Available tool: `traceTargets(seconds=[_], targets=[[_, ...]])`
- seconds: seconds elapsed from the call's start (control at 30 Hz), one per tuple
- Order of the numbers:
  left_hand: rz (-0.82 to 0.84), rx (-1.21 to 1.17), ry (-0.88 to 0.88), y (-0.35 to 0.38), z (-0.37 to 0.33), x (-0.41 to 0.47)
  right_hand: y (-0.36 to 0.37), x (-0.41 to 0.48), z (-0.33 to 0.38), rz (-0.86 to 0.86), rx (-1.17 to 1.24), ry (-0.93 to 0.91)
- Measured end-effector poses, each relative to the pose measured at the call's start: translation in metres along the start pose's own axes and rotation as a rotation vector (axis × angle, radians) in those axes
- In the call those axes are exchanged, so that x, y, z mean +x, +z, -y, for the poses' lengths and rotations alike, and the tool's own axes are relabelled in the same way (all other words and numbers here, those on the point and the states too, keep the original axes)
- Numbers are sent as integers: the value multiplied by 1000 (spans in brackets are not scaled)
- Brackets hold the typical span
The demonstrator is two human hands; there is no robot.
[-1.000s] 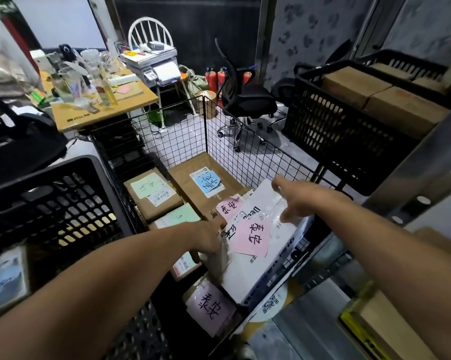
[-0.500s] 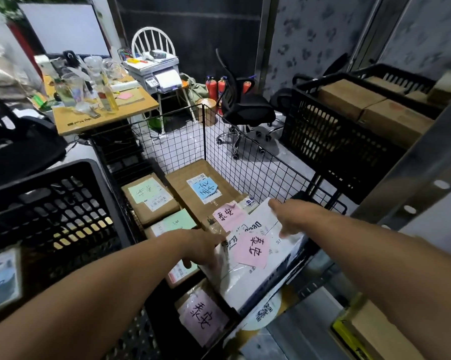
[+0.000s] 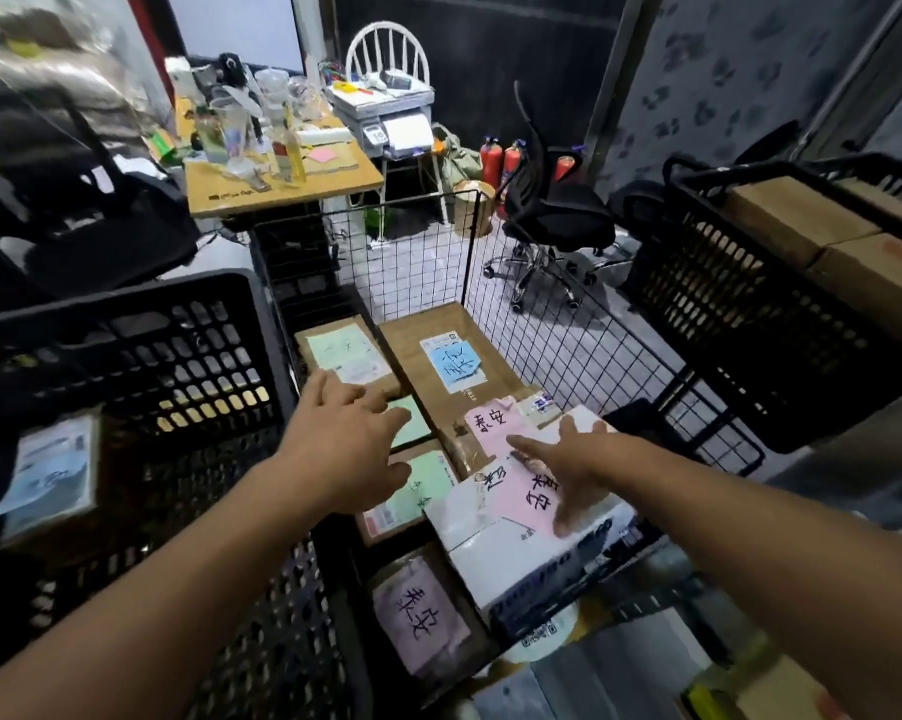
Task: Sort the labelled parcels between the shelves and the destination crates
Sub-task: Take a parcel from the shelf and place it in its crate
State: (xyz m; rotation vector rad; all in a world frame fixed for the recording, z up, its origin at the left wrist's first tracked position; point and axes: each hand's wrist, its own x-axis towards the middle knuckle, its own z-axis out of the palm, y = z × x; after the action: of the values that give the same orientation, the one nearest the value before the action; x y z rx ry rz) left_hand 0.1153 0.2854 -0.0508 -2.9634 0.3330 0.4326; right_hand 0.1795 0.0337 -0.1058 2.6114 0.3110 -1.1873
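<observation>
My right hand (image 3: 578, 465) has its fingers straight and spread, gripping nothing, over the pink label (image 3: 529, 504) of the white parcel (image 3: 532, 558), which lies in the near right corner of the wire crate (image 3: 542, 324). My left hand (image 3: 350, 449) hovers with fingers splayed and released above the green-labelled parcels (image 3: 417, 491) beside it.

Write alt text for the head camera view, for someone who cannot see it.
A person's left hand and right hand reach, fingers spread, over labelled parcels in a wire-mesh crate. The right hand is over a pink-labelled white parcel; the left hand is over green-labelled brown boxes. Black plastic crates stand on either side.
</observation>
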Motion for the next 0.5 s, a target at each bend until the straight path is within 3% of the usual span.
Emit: traceTargets(seconds=[0.33, 0.5], targets=[[-11, 9, -33, 8, 2, 1, 3, 21, -6, 85, -101, -19], [-36, -7, -51, 8, 2, 6, -1, 14, -7, 124, -201, -167]])
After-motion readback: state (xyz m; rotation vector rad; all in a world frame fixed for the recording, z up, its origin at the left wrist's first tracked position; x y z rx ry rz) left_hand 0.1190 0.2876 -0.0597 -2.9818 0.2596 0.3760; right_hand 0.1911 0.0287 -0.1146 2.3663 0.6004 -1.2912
